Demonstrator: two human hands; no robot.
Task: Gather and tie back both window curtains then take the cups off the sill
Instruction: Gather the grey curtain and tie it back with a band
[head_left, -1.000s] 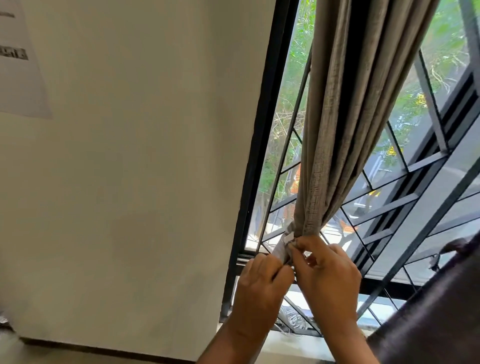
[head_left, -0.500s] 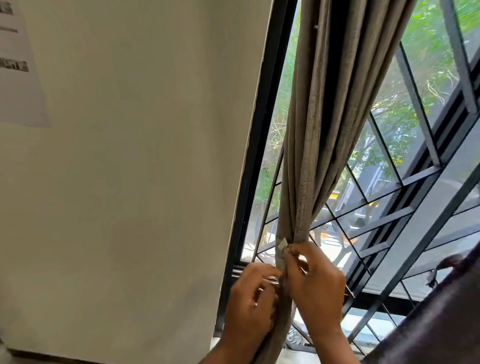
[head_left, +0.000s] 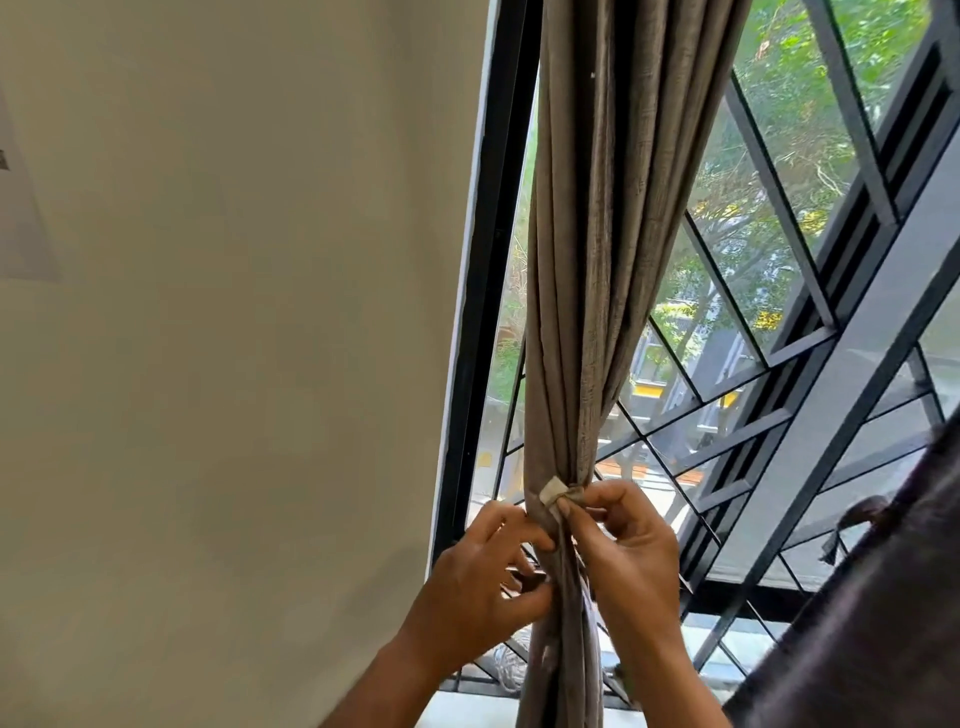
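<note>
Hanging at centre frame, grey curtain (head_left: 587, 270) — bunched into one column against the black window frame (head_left: 488, 291). Right hand (head_left: 631, 551): fingers pinch a pale tie-back tab (head_left: 554, 492) at the gathered waist. Left hand (head_left: 480, 587): fingers curled round the bundle just below. Dark curtain (head_left: 872, 623) — lower right.

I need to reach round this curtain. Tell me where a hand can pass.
Free: the gap between the gathered curtain and the black window frame on its left, above the left hand. Crowded: at the tie, where the right hand pinches.
</note>
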